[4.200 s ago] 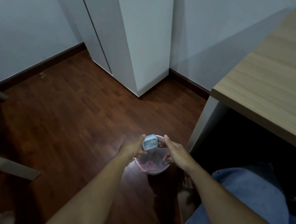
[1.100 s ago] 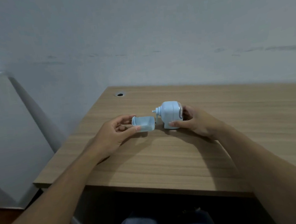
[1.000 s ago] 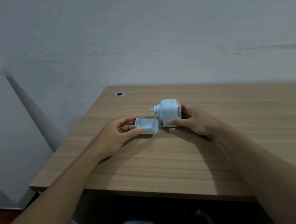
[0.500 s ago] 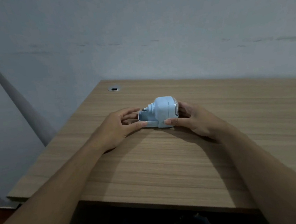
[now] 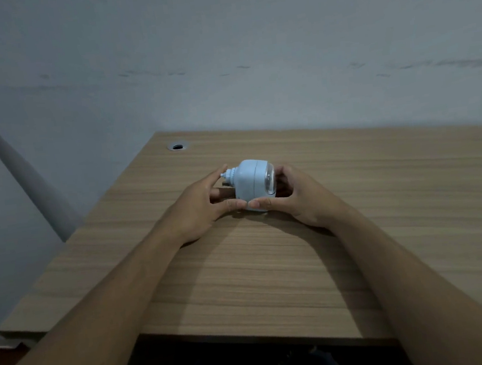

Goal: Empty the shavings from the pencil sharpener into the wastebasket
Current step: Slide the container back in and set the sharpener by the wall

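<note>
Both hands' fingers [image 5: 230,205] grip pencil sharpener [image 5: 250,182] on desk [image 5: 384,197]; no legible txt.

Bare surface [image 5: 398,195] all round the pencil sharpener [image 5: 253,182], hands block both its sides, wall [image 5: 249,47] close behind, grommet hole [image 5: 178,146] far-left.

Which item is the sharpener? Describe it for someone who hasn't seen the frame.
Find the wooden desk against the grey wall. Mid-desk, the left hand and right hand meet around the sharpener: a pale blue rounded body with a nozzle pointing left, the only object on the desk.
</note>
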A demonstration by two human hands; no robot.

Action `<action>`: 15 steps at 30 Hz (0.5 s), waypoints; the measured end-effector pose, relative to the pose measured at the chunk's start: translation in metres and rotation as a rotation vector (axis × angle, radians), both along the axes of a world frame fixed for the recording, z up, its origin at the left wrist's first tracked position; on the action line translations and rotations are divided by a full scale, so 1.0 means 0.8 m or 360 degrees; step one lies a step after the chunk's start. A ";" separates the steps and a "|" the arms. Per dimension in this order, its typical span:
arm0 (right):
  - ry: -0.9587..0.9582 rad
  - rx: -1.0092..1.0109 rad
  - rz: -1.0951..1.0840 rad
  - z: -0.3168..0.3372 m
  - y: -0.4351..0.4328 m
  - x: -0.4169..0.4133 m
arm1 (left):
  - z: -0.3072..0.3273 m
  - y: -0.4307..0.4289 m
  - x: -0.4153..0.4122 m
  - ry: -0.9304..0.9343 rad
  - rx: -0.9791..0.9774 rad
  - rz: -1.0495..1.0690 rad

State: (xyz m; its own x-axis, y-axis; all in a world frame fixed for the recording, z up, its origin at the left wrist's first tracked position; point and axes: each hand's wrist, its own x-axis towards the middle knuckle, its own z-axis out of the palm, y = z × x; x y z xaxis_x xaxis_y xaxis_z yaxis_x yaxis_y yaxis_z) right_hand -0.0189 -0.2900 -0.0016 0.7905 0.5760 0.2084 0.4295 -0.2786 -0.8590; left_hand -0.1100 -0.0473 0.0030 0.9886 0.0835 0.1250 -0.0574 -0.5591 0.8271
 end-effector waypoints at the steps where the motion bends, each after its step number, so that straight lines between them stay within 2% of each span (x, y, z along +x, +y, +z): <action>1: 0.0017 0.0007 -0.0005 0.000 0.000 -0.002 | 0.001 -0.001 -0.002 -0.0036 0.0023 0.0060; 4: 0.0082 0.0043 -0.0041 0.001 -0.001 -0.009 | 0.002 -0.004 -0.005 -0.0190 0.0005 0.0242; 6: 0.0005 -0.0021 -0.0068 0.004 -0.001 -0.014 | 0.002 -0.002 -0.006 -0.0235 0.0049 0.0318; 15: -0.0171 -0.0158 -0.0004 0.007 -0.002 -0.011 | 0.004 0.001 -0.009 -0.0243 -0.0050 0.0141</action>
State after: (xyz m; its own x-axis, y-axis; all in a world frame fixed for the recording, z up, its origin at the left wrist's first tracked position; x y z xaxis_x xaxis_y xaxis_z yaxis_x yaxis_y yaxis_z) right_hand -0.0280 -0.2913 0.0037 0.7680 0.5962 0.2340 0.5168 -0.3611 -0.7763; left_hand -0.1169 -0.0468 0.0059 0.9470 0.1755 0.2692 -0.1356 -0.5415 0.8297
